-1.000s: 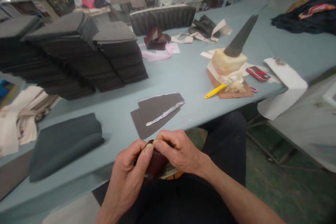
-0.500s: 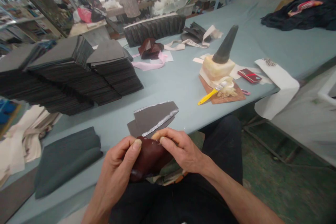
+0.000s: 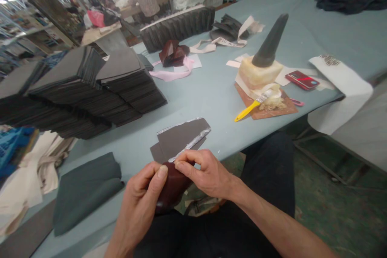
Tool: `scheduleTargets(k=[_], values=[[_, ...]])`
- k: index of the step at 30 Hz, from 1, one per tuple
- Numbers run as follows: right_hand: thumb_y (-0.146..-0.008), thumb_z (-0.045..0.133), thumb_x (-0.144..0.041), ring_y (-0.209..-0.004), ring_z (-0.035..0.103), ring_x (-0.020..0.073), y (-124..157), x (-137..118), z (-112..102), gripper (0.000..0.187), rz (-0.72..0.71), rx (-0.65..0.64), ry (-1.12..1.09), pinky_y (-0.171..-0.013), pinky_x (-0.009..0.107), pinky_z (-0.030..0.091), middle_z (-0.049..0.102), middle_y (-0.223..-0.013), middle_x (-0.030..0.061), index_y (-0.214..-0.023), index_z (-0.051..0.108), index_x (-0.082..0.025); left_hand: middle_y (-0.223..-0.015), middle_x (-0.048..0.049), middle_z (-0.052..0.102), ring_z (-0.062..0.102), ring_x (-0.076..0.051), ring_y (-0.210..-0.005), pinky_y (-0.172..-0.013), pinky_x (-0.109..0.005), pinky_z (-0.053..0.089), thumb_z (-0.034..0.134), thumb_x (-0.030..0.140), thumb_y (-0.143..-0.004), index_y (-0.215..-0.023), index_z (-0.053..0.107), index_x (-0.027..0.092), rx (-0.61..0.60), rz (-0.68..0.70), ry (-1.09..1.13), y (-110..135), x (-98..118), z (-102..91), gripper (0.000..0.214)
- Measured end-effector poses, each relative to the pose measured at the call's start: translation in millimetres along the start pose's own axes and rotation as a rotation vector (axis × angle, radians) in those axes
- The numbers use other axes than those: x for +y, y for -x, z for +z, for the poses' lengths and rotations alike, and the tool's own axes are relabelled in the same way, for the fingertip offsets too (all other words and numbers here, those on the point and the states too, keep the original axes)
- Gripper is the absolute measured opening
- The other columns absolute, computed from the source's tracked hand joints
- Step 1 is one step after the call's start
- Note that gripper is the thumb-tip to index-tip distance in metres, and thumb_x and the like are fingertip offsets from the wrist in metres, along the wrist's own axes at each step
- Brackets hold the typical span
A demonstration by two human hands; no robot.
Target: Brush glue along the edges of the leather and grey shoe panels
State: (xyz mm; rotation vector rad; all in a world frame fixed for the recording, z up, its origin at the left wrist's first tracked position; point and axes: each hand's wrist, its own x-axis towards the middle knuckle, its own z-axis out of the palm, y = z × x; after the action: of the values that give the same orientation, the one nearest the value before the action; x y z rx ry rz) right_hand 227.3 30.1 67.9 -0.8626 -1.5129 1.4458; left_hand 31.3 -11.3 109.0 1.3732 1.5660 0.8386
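Observation:
A dark reddish-brown piece of leather-like material point(image 3: 173, 187) hangs between my hands over my lap. My left hand point(image 3: 145, 187) pinches its upper left edge between thumb and fingers. Close beside it, my right hand point(image 3: 208, 173) pinches the top edge, with thumb and forefinger pressed together. Just beyond my fingers, dark grey flat pieces point(image 3: 178, 137) lie overlapped on the table, with whitish strips along the edges of the upper one. The lower part of the brown material is partly hidden behind my hands.
Tall stacks of dark grey sheets point(image 3: 121, 88) stand at the left. A yellow-handled brush point(image 3: 248, 109) rests on a brown board beside a pale block point(image 3: 256, 72) bearing a dark cone point(image 3: 270, 42). A folded dark green sheet point(image 3: 87, 189) lies near left; a person point(image 3: 146, 0) is in the background.
My right hand has moved closer to my left along the brown material's top edge. The view has shifted slightly.

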Motion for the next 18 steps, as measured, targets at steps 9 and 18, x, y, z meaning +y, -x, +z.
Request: scheduleTargets(k=[9, 18], values=[[-0.108, 0.049, -0.051, -0.069, 0.051, 0.0124, -11, -2, -2, 0.043, 0.018, -0.034, 0.032, -0.068, 0.027, 0.038, 0.057, -0.072, -0.0033, -0.08, 0.061, -0.021, -0.058, 0.0051, 0.04, 0.034, -0.01, -0.054, -0.048, -0.021, 0.03, 0.064, 0.068, -0.095, -0.064, 0.05, 0.02, 0.016, -0.062, 0.003, -5, 17, 6.8, 0.058], [-0.108, 0.044, -0.043, -0.064, 0.042, 0.012, 5, 13, 2, 0.038, 0.053, 0.004, 0.181, -0.066, 0.028, 0.032, 0.046, -0.068, -0.0052, -0.076, 0.05, -0.023, -0.058, 0.0059, 0.037, 0.03, -0.009, -0.049, -0.042, -0.02, 0.025, 0.066, 0.07, -0.094, -0.065, 0.052, 0.02, 0.033, -0.09, 0.074, -5, -6, -9.6, 0.059]])
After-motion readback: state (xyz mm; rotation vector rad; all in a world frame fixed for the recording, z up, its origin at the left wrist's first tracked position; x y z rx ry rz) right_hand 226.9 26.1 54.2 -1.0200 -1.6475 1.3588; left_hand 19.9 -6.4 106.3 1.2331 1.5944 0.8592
